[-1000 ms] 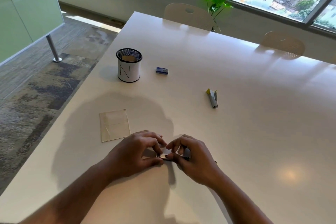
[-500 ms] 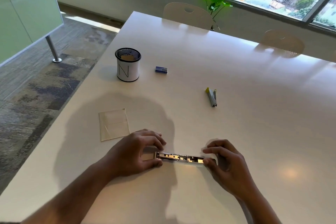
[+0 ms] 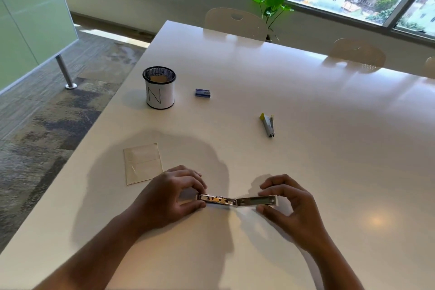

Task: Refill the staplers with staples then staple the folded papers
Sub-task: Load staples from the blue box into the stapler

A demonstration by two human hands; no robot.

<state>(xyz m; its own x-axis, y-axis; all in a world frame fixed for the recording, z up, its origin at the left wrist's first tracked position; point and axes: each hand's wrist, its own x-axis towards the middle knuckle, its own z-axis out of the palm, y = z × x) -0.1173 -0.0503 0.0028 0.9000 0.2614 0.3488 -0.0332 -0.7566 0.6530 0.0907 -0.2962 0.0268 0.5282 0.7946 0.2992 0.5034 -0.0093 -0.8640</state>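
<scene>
A small stapler lies swung fully open and flat on the white table, its metal insides facing up. My left hand pinches its left end between thumb and fingers. My right hand pinches the right end, the lid half. A folded paper lies to the left, just beyond my left hand. A second stapler, grey with a yellow tip, lies shut farther back on the right. A small blue staple box sits near the cup.
A black mesh cup wrapped in white paper marked "N" stands at the back left. Two pale chairs and a green plant stand beyond the far edge. The table's left edge drops to carpet.
The stapler was closed and held between both hands close together. My right hand has swung the lid out to the right, so the stapler now lies flat and open.
</scene>
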